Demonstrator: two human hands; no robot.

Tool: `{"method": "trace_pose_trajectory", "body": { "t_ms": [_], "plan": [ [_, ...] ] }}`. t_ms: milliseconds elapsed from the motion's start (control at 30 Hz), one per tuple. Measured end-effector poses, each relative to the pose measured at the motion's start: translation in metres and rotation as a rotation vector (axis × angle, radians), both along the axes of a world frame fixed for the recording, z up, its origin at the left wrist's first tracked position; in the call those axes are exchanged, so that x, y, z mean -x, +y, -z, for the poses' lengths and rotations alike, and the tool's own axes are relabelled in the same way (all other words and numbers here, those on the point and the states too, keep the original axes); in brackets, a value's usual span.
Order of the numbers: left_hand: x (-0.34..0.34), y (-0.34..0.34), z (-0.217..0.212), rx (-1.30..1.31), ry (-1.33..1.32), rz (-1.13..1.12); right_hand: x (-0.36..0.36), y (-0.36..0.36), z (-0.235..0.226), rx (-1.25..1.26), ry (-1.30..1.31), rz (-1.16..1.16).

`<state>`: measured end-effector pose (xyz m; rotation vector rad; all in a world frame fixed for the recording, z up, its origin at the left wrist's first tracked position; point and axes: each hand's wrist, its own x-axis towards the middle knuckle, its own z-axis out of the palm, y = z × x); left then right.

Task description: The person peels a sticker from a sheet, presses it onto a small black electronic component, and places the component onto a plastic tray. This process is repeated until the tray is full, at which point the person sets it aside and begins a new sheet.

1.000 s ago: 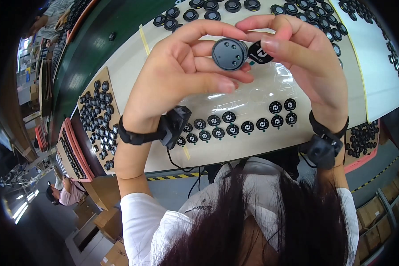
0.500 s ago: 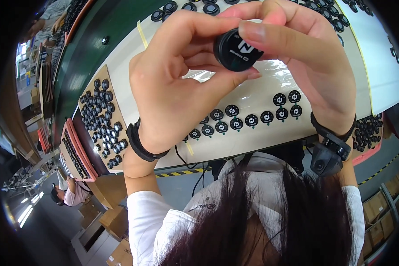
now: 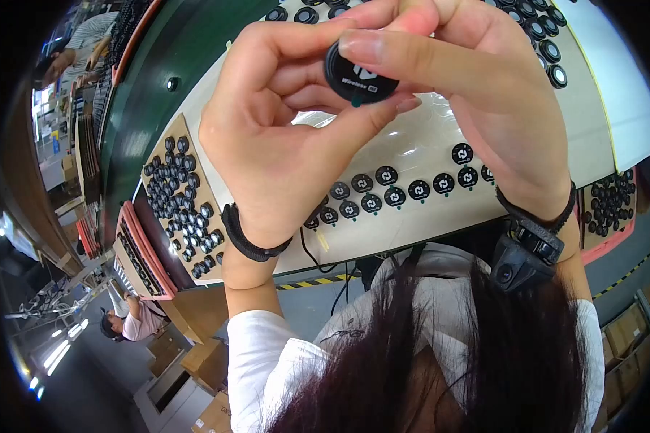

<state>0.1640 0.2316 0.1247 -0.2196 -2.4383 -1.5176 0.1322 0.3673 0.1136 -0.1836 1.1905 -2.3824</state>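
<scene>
My left hand [image 3: 267,137] grips a round black disc-shaped puck [image 3: 362,85] by its edge, between thumb and fingers. The puck has a white logo on its face and a small green tab at its lower rim. The thumb of my right hand [image 3: 484,79] lies over the upper part of that face, hiding some of the logo, while its fingers curl behind the rim. Below the hands, flat black round labels [image 3: 419,190] with green tabs lie in rows on the table. Each wrist wears a black strap; a small black camera [image 3: 509,267] sits on the right one.
Black pucks with pale centres [image 3: 550,50] stand at the far side. More fill a board [image 3: 173,180] at left and a pink-edged tray [image 3: 608,244] at right. One small puck [image 3: 172,84] sits on the green surface [image 3: 141,94]. Another person [image 3: 126,323] is at lower left.
Both hands and the puck have shifted slightly left in view, while the table has shifted right and down. My right thumb covers more of the logo's top, and the green tab shows more clearly.
</scene>
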Motion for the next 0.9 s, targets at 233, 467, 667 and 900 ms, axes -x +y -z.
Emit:
{"method": "trace_pose_trajectory", "body": {
  "t_ms": [233, 467, 667, 900],
  "plan": [
    [0.000, 0.005, 0.000, 0.013, 0.015, -0.029, 0.003, 0.000, 0.005, -0.180, 0.134, 0.044],
    [0.020, -0.035, 0.012, 0.120, -0.249, 0.241, -0.007, -0.005, 0.026, -0.719, 0.820, 0.583],
    [0.158, -0.230, 0.099, 0.707, -0.005, -0.227, -0.042, -0.002, 0.094, -1.063, 0.910, -0.080],
    [0.139, -0.237, 0.130, 1.229, 0.174, -0.213, -0.044, -0.005, 0.110, -1.070, 0.900, -0.089]
  ]
}}
